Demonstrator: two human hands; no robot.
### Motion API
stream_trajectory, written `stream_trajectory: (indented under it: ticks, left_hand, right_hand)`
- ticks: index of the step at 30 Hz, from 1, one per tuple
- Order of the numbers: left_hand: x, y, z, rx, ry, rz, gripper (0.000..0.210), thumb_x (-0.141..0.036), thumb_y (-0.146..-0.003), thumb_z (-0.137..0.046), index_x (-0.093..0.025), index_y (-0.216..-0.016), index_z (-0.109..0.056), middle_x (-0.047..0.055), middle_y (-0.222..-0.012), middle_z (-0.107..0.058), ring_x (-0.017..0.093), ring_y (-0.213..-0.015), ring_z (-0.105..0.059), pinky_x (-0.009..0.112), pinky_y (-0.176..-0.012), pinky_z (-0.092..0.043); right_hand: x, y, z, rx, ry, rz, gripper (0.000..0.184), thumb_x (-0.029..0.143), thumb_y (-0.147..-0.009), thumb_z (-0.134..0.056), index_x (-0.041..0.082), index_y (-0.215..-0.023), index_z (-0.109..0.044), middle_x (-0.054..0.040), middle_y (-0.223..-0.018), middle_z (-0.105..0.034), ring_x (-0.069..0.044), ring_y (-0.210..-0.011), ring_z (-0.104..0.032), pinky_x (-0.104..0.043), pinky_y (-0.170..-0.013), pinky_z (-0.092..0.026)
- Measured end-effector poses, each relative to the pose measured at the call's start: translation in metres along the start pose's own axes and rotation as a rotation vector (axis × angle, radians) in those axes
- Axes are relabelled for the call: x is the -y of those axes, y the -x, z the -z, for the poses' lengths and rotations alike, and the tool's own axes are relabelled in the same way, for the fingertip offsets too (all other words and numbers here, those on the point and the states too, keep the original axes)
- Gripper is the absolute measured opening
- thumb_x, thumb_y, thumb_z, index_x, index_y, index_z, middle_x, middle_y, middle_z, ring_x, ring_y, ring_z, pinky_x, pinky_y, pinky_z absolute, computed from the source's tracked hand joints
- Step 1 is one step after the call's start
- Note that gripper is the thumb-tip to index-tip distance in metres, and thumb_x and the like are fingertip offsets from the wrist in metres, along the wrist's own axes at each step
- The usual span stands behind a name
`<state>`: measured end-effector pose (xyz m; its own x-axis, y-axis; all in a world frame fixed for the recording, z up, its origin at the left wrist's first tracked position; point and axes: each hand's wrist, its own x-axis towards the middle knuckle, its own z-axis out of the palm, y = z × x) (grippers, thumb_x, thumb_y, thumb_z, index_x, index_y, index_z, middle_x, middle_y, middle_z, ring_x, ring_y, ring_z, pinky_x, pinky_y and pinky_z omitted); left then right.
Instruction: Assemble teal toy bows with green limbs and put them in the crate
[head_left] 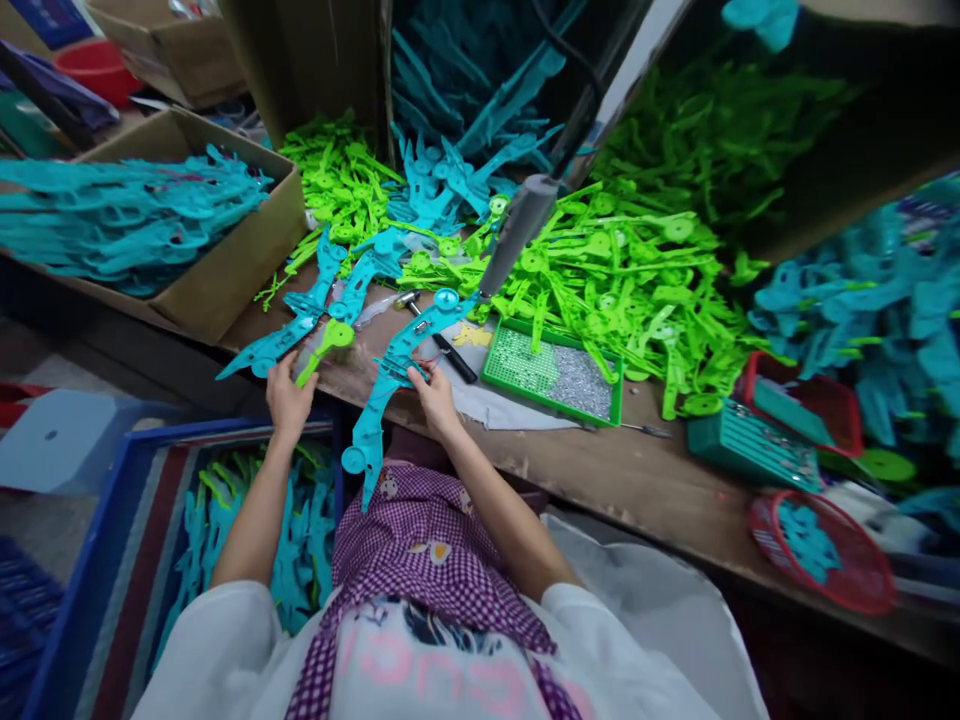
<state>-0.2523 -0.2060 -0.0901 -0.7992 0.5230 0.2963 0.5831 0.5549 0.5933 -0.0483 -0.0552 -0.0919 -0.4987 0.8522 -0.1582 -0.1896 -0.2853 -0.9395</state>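
Note:
My left hand (291, 400) is closed on a lime-green plastic part (334, 340), long and narrow with a round end. A turquoise plastic part (264, 350) lies against its fingers; whether the hand grips that too I cannot tell. In my right hand (436, 395) is a long turquoise plastic part (390, 375), pinched near its middle and tilted over the table edge. Its far round end lies close to the tip of a grey power screwdriver (521, 230) hanging from a cord. Another turquoise part (367, 270) lies on the table between the hands and the heap.
Lime-green parts (600, 260) are heaped at the back. A black-handled hammer (454, 358) lies beside a green tray (619, 405) of small metal pieces. Turquoise parts fill a cardboard box (217, 285) at left. A blue crate (105, 570) stands below; a red basket (874, 580) sits right.

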Motion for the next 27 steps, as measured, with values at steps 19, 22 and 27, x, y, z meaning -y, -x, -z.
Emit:
stream_trajectory:
  ticks: [19,22,27]
  left_hand:
    - [0.011,0.081,0.018,-0.179,0.282,-0.178,0.046,-0.035,-0.077,-0.074,-0.016,-0.118,-0.063,0.011,-0.115,-0.061,0.022,-0.103,-0.064,0.035,-0.087,-0.054]
    - [0.003,0.096,0.02,-0.015,0.275,-0.222,0.048,-0.034,-0.08,-0.073,-0.019,-0.124,-0.061,0.01,-0.113,-0.067,0.022,-0.102,-0.066,0.036,-0.091,-0.053]
    - [-0.013,0.085,-0.007,0.11,0.276,-0.203,0.052,-0.033,-0.079,-0.072,-0.017,-0.127,-0.06,0.01,-0.109,-0.069,0.023,-0.099,-0.067,0.039,-0.09,-0.054]
  right_hand:
    - [-0.017,0.085,-0.017,-0.158,-0.12,-0.079,0.049,0.048,-0.068,-0.075,0.021,-0.103,-0.055,-0.0045,-0.102,-0.066,-0.018,-0.097,-0.064,-0.037,-0.09,-0.054]
    - [-0.009,0.112,0.012,-0.258,-0.11,-0.043,0.047,0.043,-0.071,-0.076,0.022,-0.105,-0.054,-0.0037,-0.106,-0.064,-0.016,-0.1,-0.062,-0.035,-0.094,-0.052]
    - [-0.002,0.107,0.024,-0.358,-0.258,-0.103,0.05,0.042,-0.065,-0.08,0.023,-0.101,-0.05,-0.0004,-0.103,-0.061,-0.012,-0.092,-0.063,-0.033,-0.086,-0.055]
